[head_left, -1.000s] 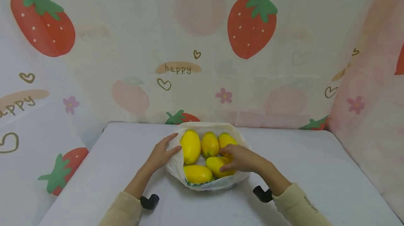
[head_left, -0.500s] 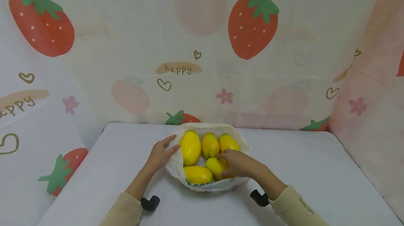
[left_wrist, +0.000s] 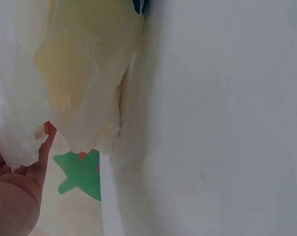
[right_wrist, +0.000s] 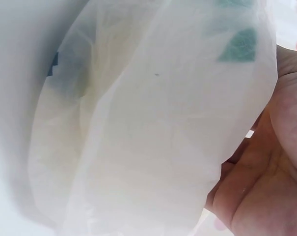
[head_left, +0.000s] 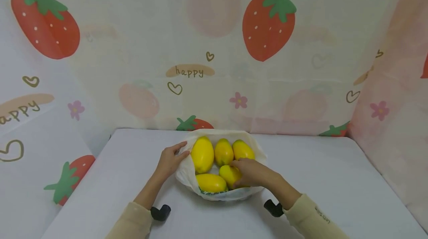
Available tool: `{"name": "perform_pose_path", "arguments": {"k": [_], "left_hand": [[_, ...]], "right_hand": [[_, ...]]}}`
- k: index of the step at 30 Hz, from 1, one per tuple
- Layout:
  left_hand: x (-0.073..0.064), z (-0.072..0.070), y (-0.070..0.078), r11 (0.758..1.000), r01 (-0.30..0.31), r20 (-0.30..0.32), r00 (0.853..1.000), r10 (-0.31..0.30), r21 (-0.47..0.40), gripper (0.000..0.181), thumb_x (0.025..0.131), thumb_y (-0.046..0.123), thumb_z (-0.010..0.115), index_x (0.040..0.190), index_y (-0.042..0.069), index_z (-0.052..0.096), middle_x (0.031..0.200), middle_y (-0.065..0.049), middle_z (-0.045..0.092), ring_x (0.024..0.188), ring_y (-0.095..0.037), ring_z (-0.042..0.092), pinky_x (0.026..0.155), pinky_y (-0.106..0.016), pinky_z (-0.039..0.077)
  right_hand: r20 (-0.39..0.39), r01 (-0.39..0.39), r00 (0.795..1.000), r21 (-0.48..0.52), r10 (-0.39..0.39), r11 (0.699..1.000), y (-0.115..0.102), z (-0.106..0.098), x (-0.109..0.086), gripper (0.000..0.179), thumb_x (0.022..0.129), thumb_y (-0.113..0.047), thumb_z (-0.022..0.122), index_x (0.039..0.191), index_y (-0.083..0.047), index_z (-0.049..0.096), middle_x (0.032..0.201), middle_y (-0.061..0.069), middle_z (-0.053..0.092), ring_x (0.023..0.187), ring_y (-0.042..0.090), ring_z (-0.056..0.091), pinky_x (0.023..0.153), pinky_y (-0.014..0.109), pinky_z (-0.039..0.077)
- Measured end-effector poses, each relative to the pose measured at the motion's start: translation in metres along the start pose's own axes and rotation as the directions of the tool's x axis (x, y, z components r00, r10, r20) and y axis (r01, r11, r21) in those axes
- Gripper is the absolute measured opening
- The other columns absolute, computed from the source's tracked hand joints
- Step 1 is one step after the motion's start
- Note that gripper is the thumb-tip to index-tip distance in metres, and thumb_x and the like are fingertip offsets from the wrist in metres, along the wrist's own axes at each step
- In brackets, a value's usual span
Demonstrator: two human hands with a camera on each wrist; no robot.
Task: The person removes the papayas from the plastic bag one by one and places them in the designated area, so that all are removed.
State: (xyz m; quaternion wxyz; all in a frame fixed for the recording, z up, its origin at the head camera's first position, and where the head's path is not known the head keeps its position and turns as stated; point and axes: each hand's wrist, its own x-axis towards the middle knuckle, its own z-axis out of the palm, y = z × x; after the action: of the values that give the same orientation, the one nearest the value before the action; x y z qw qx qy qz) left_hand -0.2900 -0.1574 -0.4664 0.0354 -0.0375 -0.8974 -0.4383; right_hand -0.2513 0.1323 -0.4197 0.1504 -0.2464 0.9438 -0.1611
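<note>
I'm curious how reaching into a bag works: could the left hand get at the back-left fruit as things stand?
Probably yes: the bag gapes open, and the back-left fruit lies uncovered beside the left hand. Only the bag's edge, which that hand holds, seems in between.

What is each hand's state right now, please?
Left hand: holding the white bag by its rim.
Right hand: gripping the front-right yellow fruit.
</note>
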Motion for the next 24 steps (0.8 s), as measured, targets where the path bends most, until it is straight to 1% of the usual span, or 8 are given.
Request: {"name": "perform_pose_path", "arguments": {"k": [7,10,15,20,22,24], "left_hand": [[-0.001,0.0,0.003,0.999,0.025,-0.009,1.0,-0.025,-0.047,0.045,0.095,0.026,0.062,0.136,0.008,0.056,0.143,-0.019,0.052,0.134,-0.038,0.047,0.11,-0.048,0.04],[-0.001,0.0,0.004,0.999,0.019,-0.015,1.0,-0.02,-0.04,0.045,0.095,0.025,0.062,0.136,0.007,0.057,0.142,-0.02,0.053,0.133,-0.038,0.048,0.109,-0.048,0.04],[0.0,0.0,0.004,0.999,0.009,-0.03,0.999,-0.01,-0.031,0.044,0.095,0.022,0.062,0.135,0.005,0.057,0.142,-0.02,0.053,0.132,-0.038,0.049,0.109,-0.048,0.04],[0.0,0.001,0.004,0.998,0.031,-0.037,0.999,-0.033,-0.056,0.044,0.095,0.022,0.062,0.135,0.005,0.057,0.142,-0.019,0.053,0.133,-0.038,0.048,0.11,-0.048,0.04],[-0.002,0.001,0.004,0.998,0.021,-0.042,0.999,-0.023,-0.065,0.043,0.095,0.023,0.062,0.134,0.005,0.058,0.141,-0.02,0.054,0.133,-0.038,0.048,0.109,-0.049,0.04],[-0.003,0.0,0.006,0.998,-0.005,-0.059,0.998,0.001,-0.059,0.043,0.095,0.025,0.062,0.133,0.005,0.06,0.139,-0.02,0.056,0.131,-0.039,0.05,0.108,-0.049,0.042]], "right_hand": [[-0.008,0.02,1.0,0.0,-0.02,1.0,0.001,-0.001,-0.002,0.064,0.077,-0.03,0.082,0.132,-0.008,0.058,0.126,0.008,0.064,0.111,0.023,0.059,0.105,0.045,0.046],[-0.017,0.036,0.999,0.007,-0.036,0.999,0.001,-0.003,-0.002,0.063,0.077,-0.029,0.082,0.131,-0.007,0.058,0.126,0.008,0.064,0.111,0.023,0.059,0.105,0.045,0.047],[-0.043,0.043,0.998,0.036,-0.041,0.998,0.004,-0.008,-0.003,0.062,0.077,-0.027,0.082,0.131,-0.008,0.059,0.126,0.007,0.064,0.109,0.022,0.058,0.105,0.046,0.047],[-0.059,0.062,0.996,0.043,-0.06,0.997,0.005,-0.012,-0.004,0.061,0.077,-0.026,0.082,0.13,-0.007,0.059,0.128,0.009,0.063,0.112,0.024,0.058,0.105,0.046,0.046],[-0.067,0.07,0.996,0.043,-0.067,0.997,0.005,-0.012,-0.004,0.061,0.077,-0.026,0.082,0.13,-0.006,0.059,0.128,0.01,0.063,0.113,0.025,0.058,0.106,0.046,0.045],[-0.073,0.073,0.995,0.045,-0.069,0.996,0.005,-0.013,-0.005,0.061,0.077,-0.026,0.082,0.13,-0.005,0.059,0.129,0.01,0.063,0.115,0.026,0.058,0.106,0.047,0.045]]}}
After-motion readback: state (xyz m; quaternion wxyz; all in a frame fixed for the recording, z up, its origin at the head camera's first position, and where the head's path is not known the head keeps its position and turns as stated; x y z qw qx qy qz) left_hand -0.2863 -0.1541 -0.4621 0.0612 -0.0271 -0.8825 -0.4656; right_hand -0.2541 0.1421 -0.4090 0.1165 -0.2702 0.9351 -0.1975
